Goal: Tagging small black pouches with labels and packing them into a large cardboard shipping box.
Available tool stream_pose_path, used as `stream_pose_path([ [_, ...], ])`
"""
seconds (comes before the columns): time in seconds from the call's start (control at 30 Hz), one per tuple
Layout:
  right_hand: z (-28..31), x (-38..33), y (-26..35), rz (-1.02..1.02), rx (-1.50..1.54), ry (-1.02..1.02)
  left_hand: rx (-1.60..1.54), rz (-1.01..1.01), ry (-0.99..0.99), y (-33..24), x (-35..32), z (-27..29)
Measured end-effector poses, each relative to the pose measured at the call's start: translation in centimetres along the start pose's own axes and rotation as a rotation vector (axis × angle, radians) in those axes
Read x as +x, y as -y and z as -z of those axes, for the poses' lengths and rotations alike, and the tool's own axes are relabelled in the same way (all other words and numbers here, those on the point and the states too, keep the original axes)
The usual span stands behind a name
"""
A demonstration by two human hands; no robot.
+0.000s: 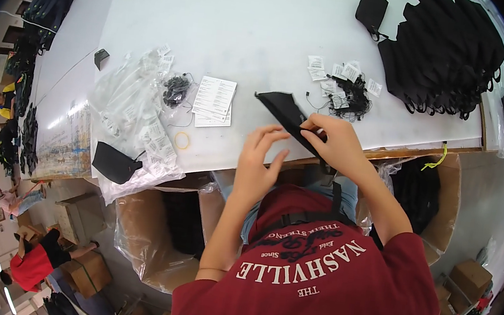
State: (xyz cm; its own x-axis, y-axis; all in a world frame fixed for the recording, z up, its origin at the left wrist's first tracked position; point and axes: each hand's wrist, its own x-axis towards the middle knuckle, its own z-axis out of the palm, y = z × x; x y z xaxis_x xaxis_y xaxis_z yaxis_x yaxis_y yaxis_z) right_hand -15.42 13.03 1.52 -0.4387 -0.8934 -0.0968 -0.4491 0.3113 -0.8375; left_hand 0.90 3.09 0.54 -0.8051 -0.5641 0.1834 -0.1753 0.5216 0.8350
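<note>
Over the table's (217,33) near edge, our right hand (336,144) pinches a black pouch (278,105); our left hand (258,160) spreads beside it, contact unclear. Open room runs toward the far edge. Tags (352,71) crowd the right, plastic (118,94) and cards (214,97) the left; stacked pouches (444,52) block the far right corner.

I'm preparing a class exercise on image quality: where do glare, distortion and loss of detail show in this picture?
Head view: bright glints on the clear plastic bags; fisheye distortion, with black corners and the person in red tilted near the rim; little detail in the dark pile of pouches; no obvious motion blur on the right hand or its black pouch.
</note>
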Motion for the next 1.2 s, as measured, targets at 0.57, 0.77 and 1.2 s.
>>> stream_pose_path([
  [0.57, 2.9, -4.0, 4.0, 0.299, 0.059, -0.087, 0.33, -0.536, -0.023, -0.2, 0.6, 1.5],
  [0.77, 3.0, -4.0, 3.7, 0.226, 0.045, -0.003, 0.323, -0.553, 0.033, -0.9, 0.3, 1.6],
  [1.2, 2.0, -0.3, -0.3, 0.088, 0.71, 0.175, 0.193, -0.095, 0.415, -3.3, -0.6, 4.5],
])
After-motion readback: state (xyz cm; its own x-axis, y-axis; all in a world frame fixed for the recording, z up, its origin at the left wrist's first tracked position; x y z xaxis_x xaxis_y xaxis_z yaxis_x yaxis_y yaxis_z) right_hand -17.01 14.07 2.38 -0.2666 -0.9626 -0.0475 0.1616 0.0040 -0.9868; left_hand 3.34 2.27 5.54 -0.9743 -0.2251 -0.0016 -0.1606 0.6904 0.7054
